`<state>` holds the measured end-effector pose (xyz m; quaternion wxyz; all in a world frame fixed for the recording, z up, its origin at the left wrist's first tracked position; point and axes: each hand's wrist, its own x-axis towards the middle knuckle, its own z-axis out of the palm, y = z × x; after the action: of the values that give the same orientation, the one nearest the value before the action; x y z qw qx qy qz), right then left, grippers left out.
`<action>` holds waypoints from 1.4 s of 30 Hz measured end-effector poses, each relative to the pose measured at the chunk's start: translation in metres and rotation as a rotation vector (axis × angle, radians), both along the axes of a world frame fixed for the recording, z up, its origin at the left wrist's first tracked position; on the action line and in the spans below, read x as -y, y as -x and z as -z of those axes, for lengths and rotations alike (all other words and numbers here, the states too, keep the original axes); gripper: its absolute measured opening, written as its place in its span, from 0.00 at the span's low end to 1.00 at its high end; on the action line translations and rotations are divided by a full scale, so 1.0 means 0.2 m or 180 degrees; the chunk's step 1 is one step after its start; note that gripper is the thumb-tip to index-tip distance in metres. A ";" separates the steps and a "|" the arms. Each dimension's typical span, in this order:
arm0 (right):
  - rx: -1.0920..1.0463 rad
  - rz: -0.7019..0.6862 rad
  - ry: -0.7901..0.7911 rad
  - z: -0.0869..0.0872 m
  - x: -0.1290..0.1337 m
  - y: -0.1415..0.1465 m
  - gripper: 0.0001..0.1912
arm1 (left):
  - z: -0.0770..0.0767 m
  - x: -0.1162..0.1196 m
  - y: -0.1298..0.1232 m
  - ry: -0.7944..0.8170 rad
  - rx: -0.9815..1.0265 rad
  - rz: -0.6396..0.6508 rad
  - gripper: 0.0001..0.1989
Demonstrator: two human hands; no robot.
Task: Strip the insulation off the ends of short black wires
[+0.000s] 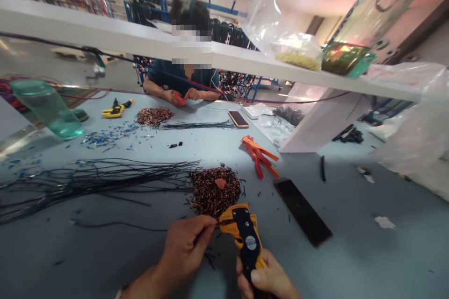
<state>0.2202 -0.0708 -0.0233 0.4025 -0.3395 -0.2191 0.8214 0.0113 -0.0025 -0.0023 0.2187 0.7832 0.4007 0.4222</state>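
the left hand (187, 247) pinches what looks like a black wire (140, 227); the right hand (264, 275) grips yellow-and-black wire strippers (245, 231).

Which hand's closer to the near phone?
Right. The right hand is below-left of the near phone in view; the left hand is farther left, by the stripper's head.

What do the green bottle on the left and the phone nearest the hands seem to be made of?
The green bottle looks like smooth, clear plastic, since light passes through its tinted wall, though glass is possible. The phone seems glass-fronted, judging by its flat, glossy black face; its body material cannot be told.
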 end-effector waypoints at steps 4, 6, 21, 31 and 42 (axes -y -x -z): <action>-0.0029 -0.0125 -0.0083 -0.02 -0.02 0.00 0.24 | -0.01 0.01 -0.01 -0.0023 -0.0072 0.0040 0.10; -0.0037 -0.0104 -0.0080 -0.03 -0.02 -0.01 0.23 | -0.01 0.01 0.00 -0.0067 -0.0100 0.0045 0.10; -0.0160 -0.0021 -0.0340 -0.12 -0.02 -0.02 0.27 | -0.01 -0.01 -0.02 0.0142 0.0049 -0.0465 0.10; -0.0122 0.0065 -0.0610 -0.06 -0.03 0.02 0.23 | 0.00 0.00 -0.01 0.0241 0.0151 -0.0388 0.09; 0.1857 0.0295 -0.1556 -0.20 -0.05 0.06 0.15 | -0.04 0.05 -0.06 0.0654 0.0525 -0.0269 0.09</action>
<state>0.2085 -0.0601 0.0174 0.4290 -0.4625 -0.4984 0.5947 0.0228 -0.0117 0.0048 0.3120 0.7017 0.4551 0.4507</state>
